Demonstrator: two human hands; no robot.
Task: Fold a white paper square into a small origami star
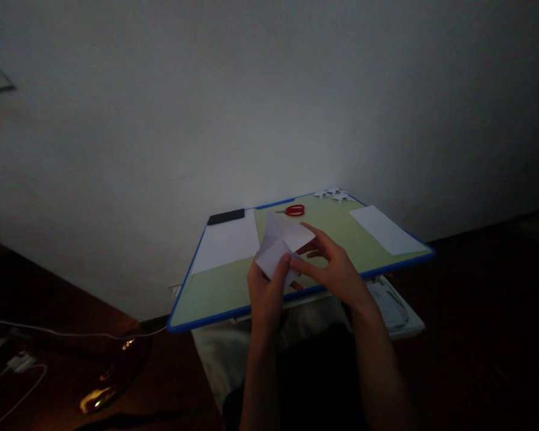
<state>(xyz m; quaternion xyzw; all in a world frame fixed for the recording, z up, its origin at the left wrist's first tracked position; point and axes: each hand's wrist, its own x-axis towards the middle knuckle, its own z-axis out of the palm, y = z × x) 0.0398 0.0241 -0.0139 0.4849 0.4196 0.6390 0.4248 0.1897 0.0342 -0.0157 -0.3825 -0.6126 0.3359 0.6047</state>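
Note:
A folded piece of white paper [277, 242] with several creased flaps is held above the near part of the table. My left hand [268, 290] grips its lower left side, the thumb pressed on the front. My right hand [330, 263] pinches the paper's lower right corner between thumb and a finger, other fingers curled behind a flap. Just beyond the paper, red-handled scissors [295, 211] lie on the table; the paper partly hides their blades.
The green tabletop [220, 299] has a blue rim and stands against a wall. White sheets [227, 242] lie at left, with a dark flat object [226, 216] on their far edge. More white paper [386, 230] lies at right. Small white paper pieces [335, 194] are heaped at the back.

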